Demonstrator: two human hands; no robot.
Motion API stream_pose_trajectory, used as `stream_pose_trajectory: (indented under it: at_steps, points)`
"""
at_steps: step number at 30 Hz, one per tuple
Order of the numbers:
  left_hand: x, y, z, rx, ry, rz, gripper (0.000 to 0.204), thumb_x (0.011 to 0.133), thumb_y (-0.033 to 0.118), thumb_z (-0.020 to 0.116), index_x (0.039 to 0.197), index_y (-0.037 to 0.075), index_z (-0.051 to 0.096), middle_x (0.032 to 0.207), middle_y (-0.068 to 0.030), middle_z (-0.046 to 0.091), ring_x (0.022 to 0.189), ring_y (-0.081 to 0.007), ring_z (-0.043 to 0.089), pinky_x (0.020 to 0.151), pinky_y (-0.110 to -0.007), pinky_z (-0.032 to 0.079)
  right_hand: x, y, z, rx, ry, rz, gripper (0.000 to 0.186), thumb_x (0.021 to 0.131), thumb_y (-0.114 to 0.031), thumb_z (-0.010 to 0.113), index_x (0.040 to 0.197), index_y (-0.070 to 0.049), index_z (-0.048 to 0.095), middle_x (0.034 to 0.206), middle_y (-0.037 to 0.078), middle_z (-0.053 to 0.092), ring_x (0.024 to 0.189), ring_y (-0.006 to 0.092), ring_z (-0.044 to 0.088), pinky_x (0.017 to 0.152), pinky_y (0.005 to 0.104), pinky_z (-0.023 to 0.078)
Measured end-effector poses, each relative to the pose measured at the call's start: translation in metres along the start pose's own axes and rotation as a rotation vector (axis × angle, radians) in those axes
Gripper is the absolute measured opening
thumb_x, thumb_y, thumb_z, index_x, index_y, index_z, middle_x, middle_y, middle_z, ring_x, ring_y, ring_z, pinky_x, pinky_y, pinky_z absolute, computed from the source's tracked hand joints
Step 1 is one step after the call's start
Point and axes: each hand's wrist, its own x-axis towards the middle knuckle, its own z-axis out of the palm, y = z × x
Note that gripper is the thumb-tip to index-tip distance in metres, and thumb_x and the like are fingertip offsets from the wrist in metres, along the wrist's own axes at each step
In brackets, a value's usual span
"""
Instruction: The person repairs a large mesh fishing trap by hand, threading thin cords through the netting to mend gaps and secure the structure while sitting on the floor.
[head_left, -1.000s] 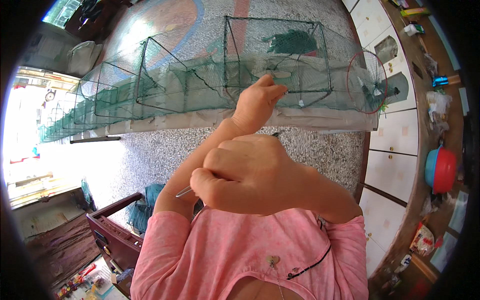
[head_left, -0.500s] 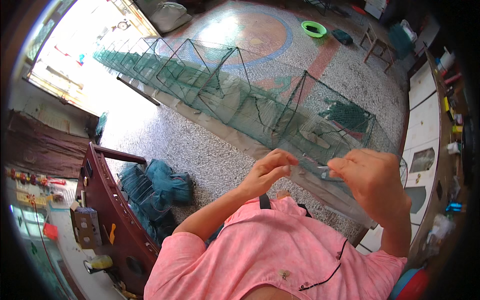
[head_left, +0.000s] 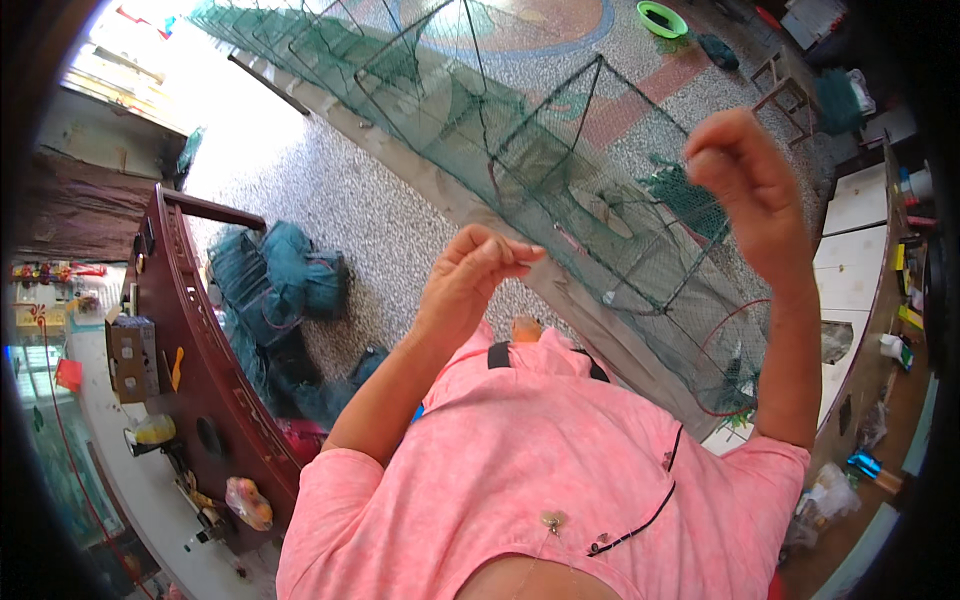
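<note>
Mottled pink shirt [head_left: 570,450], short sleeves [head_left: 335,495]

Open floor [head_left: 375,200] between teal bundle [head_left: 300,272] and netting [head_left: 540,180]

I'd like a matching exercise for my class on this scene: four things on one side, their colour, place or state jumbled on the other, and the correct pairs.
Things
1. Long net
2. Shirt
3. Basin
4. Net bundle

Descriptions
A. Light green and round
B. On the floor beside dark red furniture
C. Spread open on dark frames
D. Pink

Pairs: 1-C, 2-D, 3-A, 4-B
</note>
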Motion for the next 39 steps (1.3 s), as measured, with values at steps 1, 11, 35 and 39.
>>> stream_pose_trajectory:
  at_steps: [1,11,35,39]
  points:
    - [0.0,-0.003,0.001,-0.014,0.044,-0.001,0.016,0.093,0.018,0.049,0.084,0.004,0.05,0.092,-0.0124,0.061,0.101,-0.0266,0.058,0.085,-0.034,0.046,-0.003,0.005,0.009,-0.046,-0.068,-0.084,0.004,0.085,-0.008,0.059,0.086,-0.005,0.059,0.076,-0.001,0.053,0.068,0.0099,0.051,0.06,0.0253,0.042]
    - [0.002,-0.012,0.001,-0.163,0.036,0.042,0.011,0.093,0.017,0.05,0.088,0.008,0.052,0.091,-0.0057,0.056,0.088,-0.0183,0.057,0.068,-0.025,0.041,0.01,0.05,0.031,-0.597,-0.433,-0.31,0.009,0.072,-0.01,0.067,0.078,-0.006,0.064,0.074,0.004,0.052,0.076,0.0225,0.053,0.065,0.0336,0.042]
    - [-0.003,-0.02,0.006,-0.152,0.126,0.062,0.012,0.094,0.017,0.05,0.088,0.007,0.051,0.094,-0.0066,0.054,0.079,-0.0143,0.057,0.07,-0.024,0.045,0.013,0.062,0.081,-0.143,-0.651,-0.124,0.008,0.07,-0.004,0.063,0.078,-0.003,0.06,0.08,0.008,0.044,0.072,0.0215,0.051,0.062,0.0314,0.042]
    - [-0.01,-0.031,0.007,-0.118,0.157,0.048,0.012,0.093,0.02,0.051,0.087,0.009,0.051,0.093,-0.0048,0.053,0.079,-0.0124,0.056,0.066,-0.022,0.041,0.01,0.069,0.082,-0.129,-0.649,-0.008,0.009,0.071,-0.012,0.067,0.074,-0.005,0.062,0.081,0.01,0.046,0.075,0.0249,0.053,0.064,0.034,0.043]
